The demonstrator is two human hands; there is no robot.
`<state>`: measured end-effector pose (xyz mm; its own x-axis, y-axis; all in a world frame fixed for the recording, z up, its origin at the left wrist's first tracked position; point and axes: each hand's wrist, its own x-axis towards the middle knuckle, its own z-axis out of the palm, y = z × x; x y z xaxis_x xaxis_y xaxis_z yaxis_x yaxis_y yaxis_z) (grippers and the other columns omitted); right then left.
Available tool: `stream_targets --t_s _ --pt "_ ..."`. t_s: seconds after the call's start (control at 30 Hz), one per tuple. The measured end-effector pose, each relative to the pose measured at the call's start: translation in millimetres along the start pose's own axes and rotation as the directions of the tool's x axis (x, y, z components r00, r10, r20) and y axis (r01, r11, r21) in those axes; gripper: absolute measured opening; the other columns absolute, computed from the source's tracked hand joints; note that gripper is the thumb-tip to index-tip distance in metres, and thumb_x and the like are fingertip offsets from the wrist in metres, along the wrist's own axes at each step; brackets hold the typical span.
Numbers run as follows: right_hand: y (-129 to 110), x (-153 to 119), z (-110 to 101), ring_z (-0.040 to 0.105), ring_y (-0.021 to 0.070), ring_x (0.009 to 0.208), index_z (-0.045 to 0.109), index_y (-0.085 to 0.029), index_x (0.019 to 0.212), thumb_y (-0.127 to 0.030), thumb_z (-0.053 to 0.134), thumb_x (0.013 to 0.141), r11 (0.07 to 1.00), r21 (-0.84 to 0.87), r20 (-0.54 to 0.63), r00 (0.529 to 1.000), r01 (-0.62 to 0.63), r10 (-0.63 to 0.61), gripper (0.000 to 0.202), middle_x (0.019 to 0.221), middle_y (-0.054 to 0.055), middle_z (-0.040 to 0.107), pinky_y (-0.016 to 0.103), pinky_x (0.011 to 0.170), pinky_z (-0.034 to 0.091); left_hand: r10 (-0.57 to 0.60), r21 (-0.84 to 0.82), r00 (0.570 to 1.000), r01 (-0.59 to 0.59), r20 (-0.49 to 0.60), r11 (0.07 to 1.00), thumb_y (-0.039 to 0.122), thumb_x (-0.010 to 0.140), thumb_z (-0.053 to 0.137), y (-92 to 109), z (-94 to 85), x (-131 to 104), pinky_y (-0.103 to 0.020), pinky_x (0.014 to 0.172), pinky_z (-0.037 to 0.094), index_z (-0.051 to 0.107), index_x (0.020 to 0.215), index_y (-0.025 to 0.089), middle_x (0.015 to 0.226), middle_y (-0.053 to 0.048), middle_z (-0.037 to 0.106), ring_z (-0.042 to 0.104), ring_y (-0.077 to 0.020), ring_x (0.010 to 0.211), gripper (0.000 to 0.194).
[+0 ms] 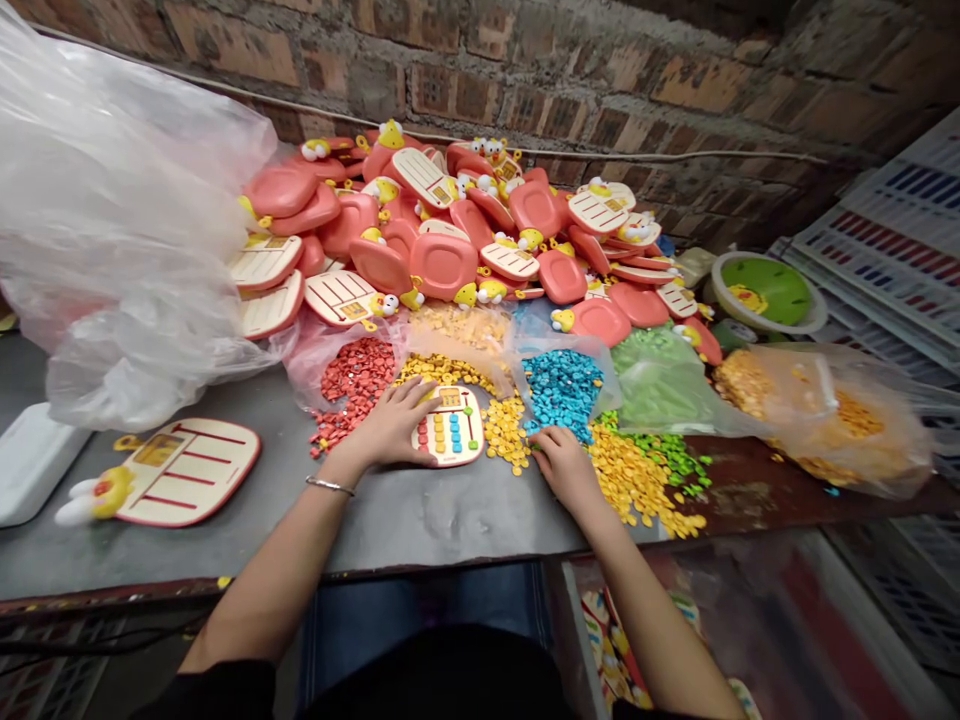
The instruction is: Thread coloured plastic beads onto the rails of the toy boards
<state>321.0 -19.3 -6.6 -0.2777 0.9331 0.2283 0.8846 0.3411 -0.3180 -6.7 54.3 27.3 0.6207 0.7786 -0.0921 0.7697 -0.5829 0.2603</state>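
My left hand (390, 425) grips the left side of a cream toy counting board (466, 452), fingers across its top and thumb near its lower edge. Rows of red, yellow and blue pieces sit on this board, with a few green ones along its right side. My right hand (566, 465) is closed in a pinch just right of the board, a small green piece (535, 446) showing at its fingertips. Around that hand lie blue pieces (562, 390) and yellow pieces (630, 475). Red pieces (356, 375) spill out beyond my left hand.
A large heap of red-backed boards (442, 262) lies against the brick wall (480, 85). One board with bare slots (191, 470) is at left, below a big clear plastic bag (127, 220). Green pieces (679, 462), a bag of orange pieces (840, 410) and a green bowl (769, 290) stand right.
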Motion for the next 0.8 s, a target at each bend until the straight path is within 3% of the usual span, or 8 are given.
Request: stream_targets --t_s 0.17,0.3,0.4,0.63,0.73,0.8 --pt "-6.8 16.4 2.9 0.06 0.0249 0.091 0.064 -0.019 0.098 -0.011 0.045 0.092 0.999 -0.04 -0.019 1.0 -0.023 0.022 0.021 0.094 0.009 0.066 0.034 0.08 0.047 0.012 -0.002 1.0 -0.012 0.0 1.0 0.069 0.065 0.073 0.2 -0.6 -0.2 -0.054 0.117 0.019 0.041 0.147 0.021 0.16 -0.012 0.026 0.017 -0.0367 0.148 0.1" --pt "-5.6 21.4 -0.1 0.059 0.0253 0.092 0.063 -0.02 0.093 -0.008 0.052 0.084 0.994 -0.101 0.099 0.994 -0.036 0.046 0.019 0.095 0.009 0.063 0.033 0.077 0.046 0.016 0.007 1.0 -0.016 -0.006 1.0 0.07 0.065 0.072 0.0 -1.3 -1.1 -0.054 0.118 0.019 0.042 0.146 0.022 0.16 -0.011 0.027 0.017 -0.0363 0.148 0.098" --pt "-1.6 16.9 3.2 0.057 0.0249 0.091 0.063 -0.02 0.091 -0.002 0.05 0.079 0.994 -0.103 0.109 0.992 -0.048 0.059 0.024 0.093 0.009 0.061 0.034 0.078 0.046 0.022 0.008 1.0 -0.022 -0.001 1.0 0.071 0.067 0.07 -0.4 -1.0 -1.4 -0.053 0.118 0.018 0.042 0.146 0.021 0.16 -0.011 0.025 0.016 -0.0355 0.148 0.097" --pt "9.2 0.1 -6.3 0.059 0.0226 0.089 0.063 -0.02 0.095 -0.015 0.049 0.087 0.958 0.261 -0.069 0.988 -0.116 0.139 0.017 0.093 0.008 0.062 0.036 0.078 0.049 0.01 0.009 1.0 -0.01 0.008 1.0 0.073 0.065 0.07 -2.3 2.1 0.2 -0.054 0.118 0.018 0.041 0.147 0.022 0.161 -0.011 0.024 0.015 -0.0357 0.148 0.1" --pt "8.4 -4.1 -11.8 0.06 0.0223 0.09 0.067 -0.022 0.095 -0.024 0.052 0.089 0.884 0.436 -0.14 0.958 -0.166 0.249 0.016 0.094 0.007 0.059 0.035 0.073 0.052 0.007 0.008 1.0 -0.008 0.007 1.0 0.073 0.066 0.069 -2.9 3.0 0.4 -0.054 0.118 0.018 0.041 0.147 0.023 0.161 -0.01 0.023 0.015 -0.0358 0.148 0.099" --pt "7.0 -7.2 -10.9 0.061 0.0207 0.086 0.068 -0.023 0.092 -0.029 0.055 0.088 0.785 0.589 -0.149 0.929 -0.192 0.339 0.016 0.096 0.007 0.056 0.034 0.069 0.054 0.004 0.01 1.0 -0.004 0.012 1.0 0.073 0.066 0.069 -2.7 2.8 0.2 -0.054 0.118 0.017 0.04 0.147 0.023 0.161 -0.01 0.023 0.015 -0.0357 0.148 0.1"
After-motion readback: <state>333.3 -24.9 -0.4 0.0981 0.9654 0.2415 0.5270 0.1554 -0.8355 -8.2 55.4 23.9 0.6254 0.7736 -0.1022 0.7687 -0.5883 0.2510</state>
